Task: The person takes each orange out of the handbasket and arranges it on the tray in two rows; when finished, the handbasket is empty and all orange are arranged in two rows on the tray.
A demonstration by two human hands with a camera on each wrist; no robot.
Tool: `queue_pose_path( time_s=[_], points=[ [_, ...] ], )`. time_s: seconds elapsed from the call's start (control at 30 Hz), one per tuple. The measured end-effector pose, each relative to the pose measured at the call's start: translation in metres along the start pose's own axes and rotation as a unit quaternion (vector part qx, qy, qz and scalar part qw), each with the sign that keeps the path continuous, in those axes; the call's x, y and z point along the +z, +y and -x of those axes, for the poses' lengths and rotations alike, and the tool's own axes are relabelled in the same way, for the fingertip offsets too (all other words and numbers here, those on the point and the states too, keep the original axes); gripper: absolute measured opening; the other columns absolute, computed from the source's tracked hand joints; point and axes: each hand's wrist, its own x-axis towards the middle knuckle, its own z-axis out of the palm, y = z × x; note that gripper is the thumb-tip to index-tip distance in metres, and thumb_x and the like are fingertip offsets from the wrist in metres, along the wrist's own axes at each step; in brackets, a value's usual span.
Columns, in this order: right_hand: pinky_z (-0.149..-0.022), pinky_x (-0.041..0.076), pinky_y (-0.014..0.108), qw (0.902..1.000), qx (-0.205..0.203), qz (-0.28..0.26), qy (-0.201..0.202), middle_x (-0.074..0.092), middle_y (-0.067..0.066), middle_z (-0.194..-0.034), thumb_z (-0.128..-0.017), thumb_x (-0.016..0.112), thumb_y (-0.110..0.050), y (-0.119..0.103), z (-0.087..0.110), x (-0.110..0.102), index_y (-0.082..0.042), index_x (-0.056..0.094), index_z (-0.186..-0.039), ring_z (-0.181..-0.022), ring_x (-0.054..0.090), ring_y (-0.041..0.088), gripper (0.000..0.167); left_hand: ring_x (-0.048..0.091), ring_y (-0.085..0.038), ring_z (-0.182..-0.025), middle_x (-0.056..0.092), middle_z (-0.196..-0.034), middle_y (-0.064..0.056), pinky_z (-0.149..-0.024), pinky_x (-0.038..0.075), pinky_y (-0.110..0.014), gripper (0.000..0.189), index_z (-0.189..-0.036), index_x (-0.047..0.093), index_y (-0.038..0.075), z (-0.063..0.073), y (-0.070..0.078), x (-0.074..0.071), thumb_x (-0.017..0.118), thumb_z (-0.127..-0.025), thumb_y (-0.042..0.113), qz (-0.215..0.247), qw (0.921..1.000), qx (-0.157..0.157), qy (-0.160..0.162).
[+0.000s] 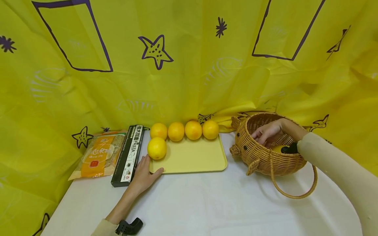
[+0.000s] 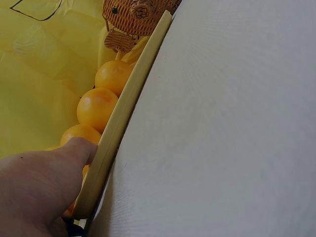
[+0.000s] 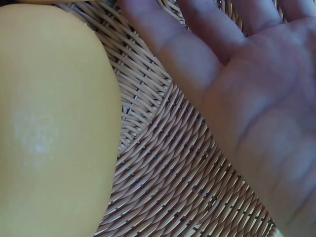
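Observation:
My left hand (image 1: 144, 175) rests at the front left corner of a pale yellow tray (image 1: 195, 160), thumb by the front rim and fingers extended along the left side. Several oranges (image 1: 193, 130) line the tray's back edge, and one more orange (image 1: 157, 148) sits in front of them at the left. Over on the right, my right hand (image 1: 269, 131) reaches down inside a wicker basket (image 1: 260, 160) with an animal face. In the right wrist view its fingers are spread near the woven wall, fingertips outside the frame, beside a smooth yellow rounded thing (image 3: 54, 128).
Left of the tray lie a black and white pasta box (image 1: 128, 157) and an orange-labelled food packet (image 1: 101, 154). The basket's handle (image 1: 295, 196) hangs down toward the front. Behind everything rises a yellow patterned cloth (image 1: 189, 82); a white table (image 1: 212, 203) lies underneath.

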Motion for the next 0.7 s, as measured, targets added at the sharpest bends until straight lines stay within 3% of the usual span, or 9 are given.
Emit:
queue_pose_path(
  time_s=[0.13, 0.33, 0.7],
  points=[
    [-0.09, 0.052, 0.022, 0.9999, 0.007, 0.011, -0.002, 0.069, -0.009, -0.116, -0.1, 0.043, 0.0, 0.0001, -0.0015, 0.0006, -0.022, 0.063, -0.12, -0.101, 0.062, 0.002, 0.035, 0.011, -0.048, -0.148, 0.019, -0.157, -0.031, -0.12, 0.012, -0.06, 0.09, -0.15, 0.017, -0.01, -0.0001, 0.0002, 0.0005, 0.063, -0.091, 0.038, 0.001, 1.0, -0.004, -0.002],
    [-0.077, 0.052, 0.016, 0.9983, 0.05, 0.016, 0.027, 0.07, -0.012, -0.105, -0.099, 0.049, -0.005, -0.0019, -0.0028, 0.0054, -0.024, 0.065, -0.113, -0.086, 0.062, -0.001, 0.029, 0.008, -0.046, -0.149, 0.015, -0.158, -0.03, -0.121, 0.009, -0.059, 0.091, -0.151, 0.013, -0.01, -0.001, 0.0004, -0.0004, 0.062, -0.091, 0.039, 0.002, 0.9998, -0.014, -0.015],
    [-0.073, 0.051, 0.015, 0.9956, 0.084, 0.032, 0.029, 0.07, -0.012, -0.1, -0.098, 0.052, -0.008, -0.0053, -0.0025, 0.0073, -0.022, 0.067, -0.111, -0.082, 0.062, -0.002, 0.025, 0.006, -0.046, -0.149, 0.013, -0.159, -0.03, -0.121, 0.008, -0.059, 0.092, -0.151, 0.011, -0.01, -0.0015, 0.0008, -0.0009, 0.062, -0.092, 0.038, 0.004, 0.9996, -0.019, -0.021]
  ],
)
